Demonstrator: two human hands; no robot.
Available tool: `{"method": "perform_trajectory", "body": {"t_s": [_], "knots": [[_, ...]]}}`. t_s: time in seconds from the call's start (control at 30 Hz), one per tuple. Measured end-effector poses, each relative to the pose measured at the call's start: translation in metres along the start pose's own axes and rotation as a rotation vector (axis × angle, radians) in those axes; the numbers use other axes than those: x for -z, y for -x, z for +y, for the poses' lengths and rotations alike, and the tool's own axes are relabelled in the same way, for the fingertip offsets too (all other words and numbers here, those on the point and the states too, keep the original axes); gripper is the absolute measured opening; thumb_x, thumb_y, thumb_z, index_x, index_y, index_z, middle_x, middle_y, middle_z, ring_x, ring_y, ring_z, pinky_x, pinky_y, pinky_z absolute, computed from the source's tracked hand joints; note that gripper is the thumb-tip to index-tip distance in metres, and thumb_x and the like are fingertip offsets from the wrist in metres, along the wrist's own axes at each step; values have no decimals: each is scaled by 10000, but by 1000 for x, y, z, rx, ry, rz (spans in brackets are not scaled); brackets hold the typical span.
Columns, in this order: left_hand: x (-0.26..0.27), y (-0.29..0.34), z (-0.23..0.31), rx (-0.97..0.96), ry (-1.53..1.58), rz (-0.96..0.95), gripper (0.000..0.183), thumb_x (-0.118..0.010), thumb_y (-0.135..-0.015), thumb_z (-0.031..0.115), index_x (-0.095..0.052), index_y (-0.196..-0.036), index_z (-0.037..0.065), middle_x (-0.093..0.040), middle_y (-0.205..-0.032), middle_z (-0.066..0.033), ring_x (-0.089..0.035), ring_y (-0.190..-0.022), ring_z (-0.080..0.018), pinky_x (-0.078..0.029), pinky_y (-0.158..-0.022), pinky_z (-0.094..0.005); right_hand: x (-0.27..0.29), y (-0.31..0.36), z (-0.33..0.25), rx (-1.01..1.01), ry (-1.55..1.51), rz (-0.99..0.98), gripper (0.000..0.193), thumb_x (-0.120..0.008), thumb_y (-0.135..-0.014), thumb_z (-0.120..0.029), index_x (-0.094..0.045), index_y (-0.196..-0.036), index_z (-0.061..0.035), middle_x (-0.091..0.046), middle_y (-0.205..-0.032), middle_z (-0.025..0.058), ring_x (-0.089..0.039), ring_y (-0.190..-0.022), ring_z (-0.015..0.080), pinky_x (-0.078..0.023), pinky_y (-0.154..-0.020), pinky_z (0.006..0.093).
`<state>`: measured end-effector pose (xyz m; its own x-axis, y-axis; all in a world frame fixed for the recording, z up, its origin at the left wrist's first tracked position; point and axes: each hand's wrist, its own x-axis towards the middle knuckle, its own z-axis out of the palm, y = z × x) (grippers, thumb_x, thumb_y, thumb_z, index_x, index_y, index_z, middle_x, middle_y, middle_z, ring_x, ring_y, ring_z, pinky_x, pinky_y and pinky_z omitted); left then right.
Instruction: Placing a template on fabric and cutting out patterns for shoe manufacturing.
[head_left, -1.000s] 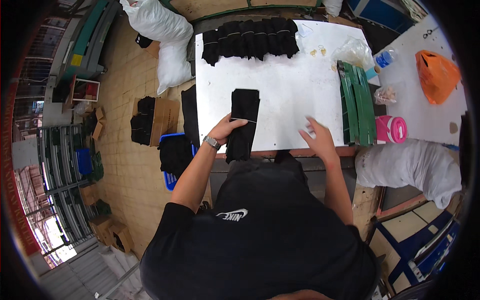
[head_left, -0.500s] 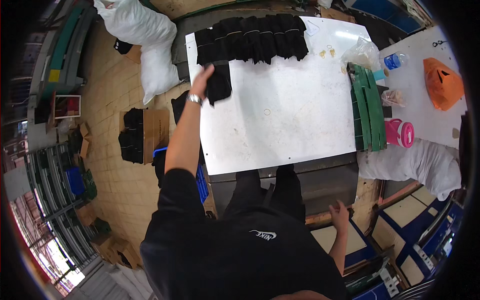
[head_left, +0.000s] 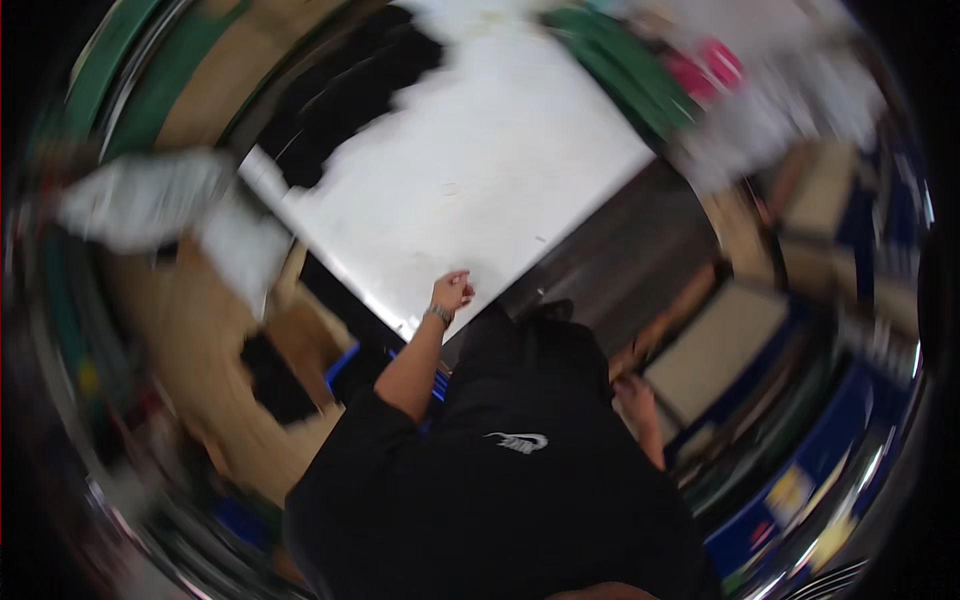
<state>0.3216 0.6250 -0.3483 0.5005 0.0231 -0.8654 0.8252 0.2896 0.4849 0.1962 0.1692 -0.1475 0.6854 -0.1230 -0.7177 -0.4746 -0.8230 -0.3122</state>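
My left hand (head_left: 453,291), with a watch on its wrist, is over the near corner of the white tabletop (head_left: 480,215). Its fingers are loosely bent and slightly apart, with nothing visible in them. Away at the far left of the table lies a row of black cloth bundles (head_left: 345,95), smeared by motion. A thin ring, like a rubber band (head_left: 450,188), rests on the bare white surface. My right hand (head_left: 633,396) hangs low at my right side, off the table, beside a beige-topped box or panel (head_left: 715,350). Blur hides how its fingers are set.
White sacks (head_left: 150,200) stand left of the table, with a cardboard box (head_left: 305,345) holding black cloth nearer me. Green slats (head_left: 625,75) line the table's right side, beside a pink container (head_left: 705,72) and a pale sack (head_left: 780,110). A dark ledge (head_left: 620,250) runs along the near edge.
The view has swung round to the right and blurred. My left hand has left the black cloth bundle and drawn back to the table's near corner. My right hand has dropped closer to my side.
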Motion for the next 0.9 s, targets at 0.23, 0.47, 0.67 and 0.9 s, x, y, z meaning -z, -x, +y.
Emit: {"method": "perform_trajectory", "body": {"t_s": [0.23, 0.47, 0.67, 0.9], "knots": [[-97, 9, 77, -97, -644, -550, 282, -649, -1007, 278, -700, -1153, 42, -698, -826, -49, -660, -638, -142, -528, -558, -264, 16, 82, 29, -388, -249, 749, 328, -711, -905, -248, -680, -1122, -5, -694, -1064, 237, -659, -1027, 422, -533, -884, 471], [-201, -25, 192, -292, -1113, -491, 317, -664, -1000, 322, -705, -1133, 37, -675, -785, -37, -649, -597, -136, -520, -533, -231, -66, 238, 103, -1061, -420, 1178, 311, -726, -896, -279, -683, -1066, -22, -649, -1046, 186, -619, -1033, 396, -514, -879, 473], [-415, 98, 123, -554, -1333, -939, 302, -688, -999, 237, -682, -1176, -8, -677, -1017, -47, -642, -906, -104, -577, -767, -261, -105, 233, 94, -1058, -333, 1189, 352, -791, -826, -300, -652, -990, -21, -590, -1020, 168, -584, -1001, 374, -502, -843, 472], [-598, 327, -84, -1820, -1350, -2061, 473, -846, -755, 224, -678, -1174, 82, -659, -1118, -130, -629, -1060, -350, -521, -911, -435, -90, 237, 92, -1017, -523, 1153, 345, -791, -819, -315, -648, -923, -18, -585, -999, 167, -577, -1010, 365, -488, -855, 470]]}}
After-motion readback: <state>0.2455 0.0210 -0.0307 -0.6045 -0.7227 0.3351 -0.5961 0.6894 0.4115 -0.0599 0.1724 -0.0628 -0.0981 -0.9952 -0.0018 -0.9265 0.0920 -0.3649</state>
